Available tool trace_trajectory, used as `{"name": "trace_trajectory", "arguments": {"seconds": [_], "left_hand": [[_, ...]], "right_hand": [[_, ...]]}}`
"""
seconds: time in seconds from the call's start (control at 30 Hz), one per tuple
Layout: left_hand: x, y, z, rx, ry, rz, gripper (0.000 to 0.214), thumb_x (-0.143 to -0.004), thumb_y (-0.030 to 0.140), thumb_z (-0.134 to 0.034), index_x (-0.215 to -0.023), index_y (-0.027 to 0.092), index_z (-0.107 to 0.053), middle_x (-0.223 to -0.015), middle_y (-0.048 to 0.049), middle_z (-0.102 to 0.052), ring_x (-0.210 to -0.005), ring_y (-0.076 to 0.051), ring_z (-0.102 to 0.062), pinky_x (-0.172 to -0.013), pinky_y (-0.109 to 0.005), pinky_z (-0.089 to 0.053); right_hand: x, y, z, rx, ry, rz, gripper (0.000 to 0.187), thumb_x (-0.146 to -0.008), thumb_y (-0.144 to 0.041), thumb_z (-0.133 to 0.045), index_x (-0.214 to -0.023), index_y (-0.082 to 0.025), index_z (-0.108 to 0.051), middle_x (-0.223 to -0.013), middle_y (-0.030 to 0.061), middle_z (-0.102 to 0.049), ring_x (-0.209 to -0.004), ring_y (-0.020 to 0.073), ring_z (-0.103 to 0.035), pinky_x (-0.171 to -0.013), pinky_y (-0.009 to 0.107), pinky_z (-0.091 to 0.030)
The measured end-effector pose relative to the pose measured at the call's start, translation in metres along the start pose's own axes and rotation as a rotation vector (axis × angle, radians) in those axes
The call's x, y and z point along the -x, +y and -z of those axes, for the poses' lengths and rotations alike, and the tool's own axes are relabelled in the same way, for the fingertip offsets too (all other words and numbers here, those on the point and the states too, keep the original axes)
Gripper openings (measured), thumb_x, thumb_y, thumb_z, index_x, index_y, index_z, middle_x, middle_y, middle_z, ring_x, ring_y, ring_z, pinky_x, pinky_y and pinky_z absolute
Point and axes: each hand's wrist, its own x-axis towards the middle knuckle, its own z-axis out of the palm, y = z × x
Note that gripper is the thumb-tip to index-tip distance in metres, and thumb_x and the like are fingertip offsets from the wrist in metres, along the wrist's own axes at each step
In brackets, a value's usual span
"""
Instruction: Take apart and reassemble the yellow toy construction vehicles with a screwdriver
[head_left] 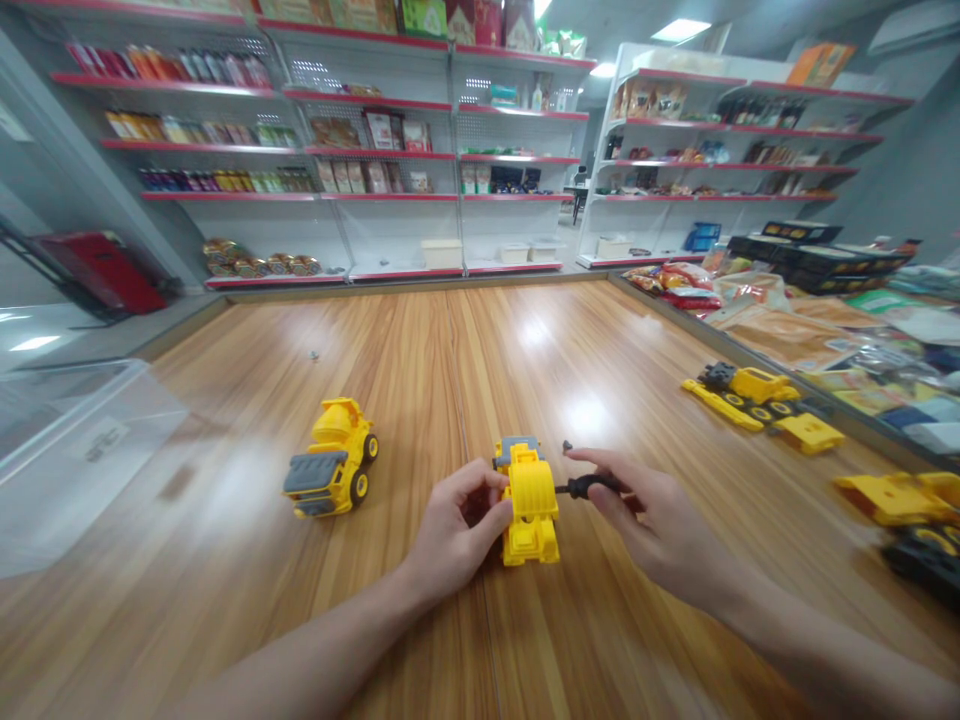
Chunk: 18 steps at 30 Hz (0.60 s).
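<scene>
My left hand (456, 532) grips the left side of a yellow toy truck body (529, 500) standing on the wooden table (480, 360). My right hand (654, 522) is closed round a black screwdriver (592, 487), whose tip meets the truck's right side. A small dark screw (567, 446) lies just beyond my right fingertips. A complete yellow and grey toy mixer truck (334, 468) stands to the left, apart from both hands.
Yellow toy parts (757, 398) lie at the right, with more yellow and black pieces (911, 512) near the right edge. A clear plastic bin (71, 450) sits at the left. Packaged goods (817, 310) cover the right counter. Store shelves (375, 150) line the back.
</scene>
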Motion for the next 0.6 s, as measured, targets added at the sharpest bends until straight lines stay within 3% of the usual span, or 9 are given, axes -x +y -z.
{"name": "trace_trajectory", "arguments": {"seconds": [0.1, 0.23, 0.4, 0.5, 0.6], "left_hand": [[0.0, -0.0006, -0.0003, 0.0, 0.01, 0.001, 0.021, -0.084, 0.03, -0.069, -0.098, 0.014, -0.064, -0.099, -0.008, -0.067, -0.089, -0.02, -0.064, -0.072, -0.028, -0.049], [-0.0004, -0.0028, -0.0002, 0.001, 0.031, 0.003, 0.021, -0.084, 0.03, -0.069, -0.097, 0.015, -0.064, -0.097, -0.0073, -0.067, -0.088, -0.02, -0.064, -0.07, -0.028, -0.049], [-0.0006, -0.0032, -0.0002, 0.007, 0.032, 0.011, 0.022, -0.084, 0.03, -0.069, -0.099, 0.015, -0.064, -0.092, -0.006, -0.065, -0.084, -0.02, -0.064, -0.068, -0.028, -0.049], [-0.001, -0.0027, -0.0003, 0.005, 0.026, 0.004, 0.022, -0.084, 0.03, -0.069, -0.099, 0.015, -0.065, -0.097, -0.0075, -0.066, -0.087, -0.02, -0.063, -0.07, -0.029, -0.049], [-0.001, -0.0031, 0.0, 0.003, 0.028, 0.0, 0.021, -0.084, 0.03, -0.069, -0.098, 0.015, -0.065, -0.097, -0.0078, -0.066, -0.087, -0.02, -0.063, -0.071, -0.029, -0.049]], "right_hand": [[0.0008, 0.0006, -0.0013, -0.031, 0.046, -0.023, 0.027, -0.1, -0.031, -0.045, -0.116, -0.023, -0.065, -0.1, 0.0061, -0.072, -0.087, 0.0191, -0.067, -0.074, 0.031, -0.054], [0.0014, -0.0017, -0.0011, -0.061, 0.002, -0.002, 0.036, -0.097, -0.028, -0.048, -0.132, -0.023, -0.055, -0.119, 0.0094, -0.066, -0.094, 0.0216, -0.066, -0.072, 0.031, -0.055], [0.0014, -0.001, -0.0041, -0.063, -0.044, -0.109, 0.031, -0.099, -0.034, -0.046, -0.124, -0.022, -0.06, -0.093, 0.0046, -0.07, -0.073, 0.0175, -0.063, -0.062, 0.029, -0.051], [0.0015, 0.0004, -0.0059, -0.099, -0.001, -0.082, 0.035, -0.098, -0.032, -0.048, -0.132, -0.024, -0.05, -0.102, 0.0053, -0.068, -0.08, 0.0183, -0.063, -0.065, 0.029, -0.052], [0.001, 0.002, -0.0063, -0.106, -0.025, -0.057, 0.025, -0.098, -0.033, -0.049, -0.119, -0.023, -0.056, -0.102, 0.0052, -0.067, -0.083, 0.0183, -0.063, -0.067, 0.028, -0.051]]}}
